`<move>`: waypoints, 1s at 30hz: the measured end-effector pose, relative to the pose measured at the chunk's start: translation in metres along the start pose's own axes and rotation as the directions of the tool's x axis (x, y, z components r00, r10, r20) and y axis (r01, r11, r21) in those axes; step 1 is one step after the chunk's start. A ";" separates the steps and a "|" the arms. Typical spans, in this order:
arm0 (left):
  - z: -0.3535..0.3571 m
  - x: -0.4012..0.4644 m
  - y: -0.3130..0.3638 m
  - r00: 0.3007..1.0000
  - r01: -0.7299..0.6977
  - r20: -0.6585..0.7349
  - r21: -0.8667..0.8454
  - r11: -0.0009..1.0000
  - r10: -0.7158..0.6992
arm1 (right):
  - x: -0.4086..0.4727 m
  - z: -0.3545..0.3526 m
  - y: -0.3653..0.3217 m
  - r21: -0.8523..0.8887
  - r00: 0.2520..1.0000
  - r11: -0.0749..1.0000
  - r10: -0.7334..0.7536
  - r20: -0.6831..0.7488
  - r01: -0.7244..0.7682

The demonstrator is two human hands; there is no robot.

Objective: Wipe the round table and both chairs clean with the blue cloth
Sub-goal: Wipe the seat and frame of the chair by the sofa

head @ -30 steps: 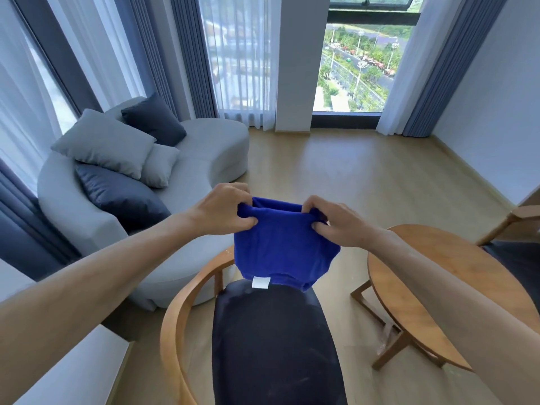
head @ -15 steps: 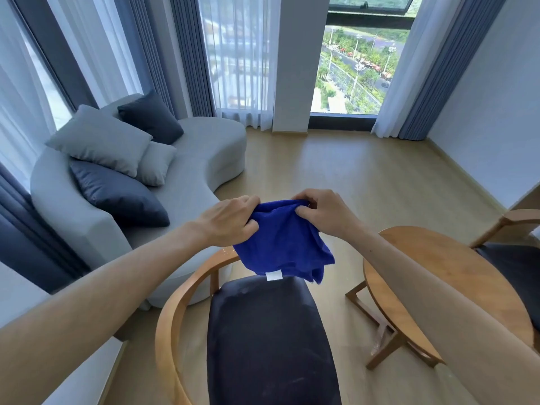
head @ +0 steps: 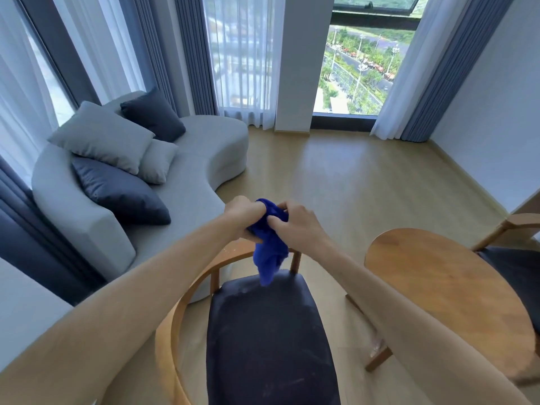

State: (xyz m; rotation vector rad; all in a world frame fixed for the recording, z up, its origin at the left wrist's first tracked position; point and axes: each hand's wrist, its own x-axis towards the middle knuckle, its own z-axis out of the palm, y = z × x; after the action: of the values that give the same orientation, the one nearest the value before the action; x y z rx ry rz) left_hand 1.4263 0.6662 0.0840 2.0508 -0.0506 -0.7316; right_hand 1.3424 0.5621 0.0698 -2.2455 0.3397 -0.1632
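Above the near chair (head: 271, 340) we held the cloth (head: 270, 247) bunched in both hands. Our left hand (head: 242, 213) had its grip curled round the upper part of the wad, and our right hand (head: 295, 223) pinched it from the other side, fingers bent into the fabric, so neither grip was slack. A loose tail of the cloth hung down to just above the back edge of the dark seat; we could not tell whether it touched.

As for progress, we judged the wiping of this chair not yet begun at this instant: the cloth was off every surface, being gathered rather than pressed down. The seat showed pale smears and dusty marks, which suggested it needed a pass. The desk (head: 438, 293) stood to our right, its wooden top bare, and we could not say whether it had been wiped. The second chair (head: 523, 226) sat beyond it, only partly in view.
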 end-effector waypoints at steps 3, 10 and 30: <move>-0.014 -0.001 0.006 0.969 0.146 0.240 -0.347 0.926 -0.062 | 0.001 -0.006 0.003 0.031 0.995 0.999 -0.046 0.086 0.043; -0.025 0.008 -0.006 0.964 -0.237 0.149 0.112 0.965 0.220 | 0.007 -0.028 0.022 0.214 1.000 0.976 -0.023 -0.005 0.024; 0.041 0.062 -0.100 0.983 -0.158 0.049 -0.292 0.943 0.180 | -0.013 0.097 0.105 0.510 0.958 0.817 0.278 0.062 -0.270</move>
State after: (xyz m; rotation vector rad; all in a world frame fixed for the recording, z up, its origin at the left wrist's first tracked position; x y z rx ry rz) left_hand 1.4324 0.6729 -0.0401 1.7178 -0.1524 -0.6661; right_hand 1.3328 0.5724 -0.0729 -1.6422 0.5550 -0.1022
